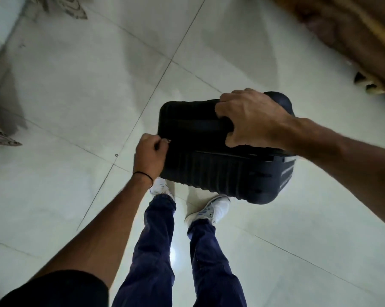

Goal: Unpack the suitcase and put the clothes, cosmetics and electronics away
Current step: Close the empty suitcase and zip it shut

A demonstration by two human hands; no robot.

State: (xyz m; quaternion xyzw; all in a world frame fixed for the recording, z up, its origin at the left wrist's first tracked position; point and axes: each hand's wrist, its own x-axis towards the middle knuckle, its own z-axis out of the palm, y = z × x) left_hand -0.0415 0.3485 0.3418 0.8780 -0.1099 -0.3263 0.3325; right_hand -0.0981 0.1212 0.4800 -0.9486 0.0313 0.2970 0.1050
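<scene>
Black ribbed hard-shell suitcase (211, 165), upright on pale tiled floor (76, 85): top gripped by R hand (251, 116), fingers curled; small metal zip pull (169, 141) pinched by L hand (150, 155).

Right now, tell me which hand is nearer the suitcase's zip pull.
Left. The left hand pinches the zip pull at the left edge of the suitcase; the right hand grips its top, well to the pull's right.

left hand (150, 156): pinching zipper pull (169, 141) | right hand (251, 120): fingers curled over suitcase (209, 169) top | both arms extended
</scene>
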